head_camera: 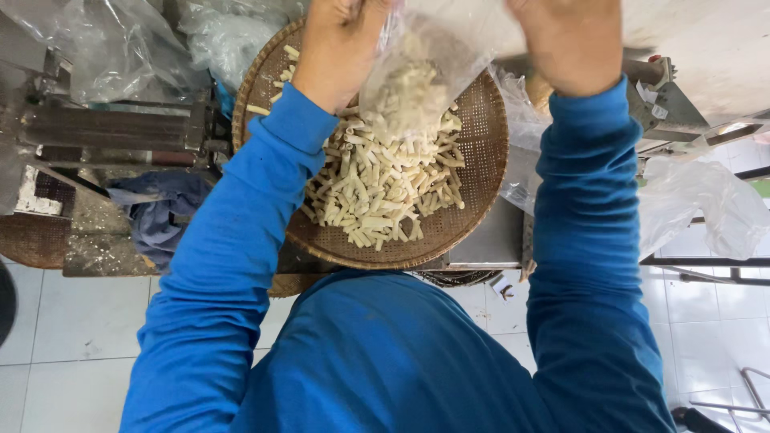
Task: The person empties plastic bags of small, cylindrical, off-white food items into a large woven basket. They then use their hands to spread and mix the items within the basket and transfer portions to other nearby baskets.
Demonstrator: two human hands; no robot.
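1. While the clear bag (417,72) is held up over the far half of the woven tray (481,184), its mouth is gripped at two sides: the left hand (337,48) at the left edge, the right hand (565,44) at the right.
2. Both sets of fingers are clenched on the plastic, though their tips are cut off by the frame's top edge.
3. Pale dough sticks (381,188) are heaped at the tray's centre, and more are seen inside the bag.
4. The bag is judged thin, limp and slippery; it is best taken by its bunched rim, as done now.
5. The sticks are judged light and brittle, likely to snap if squeezed, so the sagging bottom should be supported, not pinched.
6. The tray looks stiff and light, best held by its rim.
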